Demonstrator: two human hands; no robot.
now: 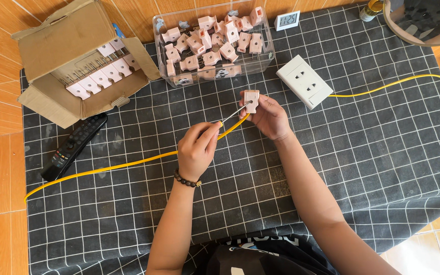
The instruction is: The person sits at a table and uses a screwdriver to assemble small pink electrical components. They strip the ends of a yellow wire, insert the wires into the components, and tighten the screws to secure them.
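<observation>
**Screwdriver going into a pink plug over the checked cloth**

The right hand (pixel 270 118) is pinching a small pink plug (pixel 251 100) between thumb and fingers, holding it upright above the cloth (pixel 383 153), just in front of the clear bin (pixel 211 76). The left hand (pixel 198 149) is gripping a thin screwdriver (pixel 235 113), fingers closed round its handle end, and the metal shaft is pointing up and right so that its tip is meeting the plug's face.

The plug is looking light and rigid, a hard plastic shell that should be taking a firm pinch without giving; its smooth sides may be turning slippery under twisting force, so gripping it by the two broad flanks, as the fingers are doing, seems the soundest hold. It is pale pink, blocky, slightly tapered, with a darker spot where the tip is sitting. Whether it is joined to the cable cannot be told.

A yellow cable (pixel 128 164) is running across the cloth under the hands and away to a white socket (pixel 304 81) on the right. The bin is holding many more pink plugs in a jumble. A cardboard box (pixel 67 61) at the left is showing rows of pale pieces with metal prongs, a black remote (pixel 75 145) is lying below it, and a small white clock (pixel 286 20) is standing behind the bin.
</observation>
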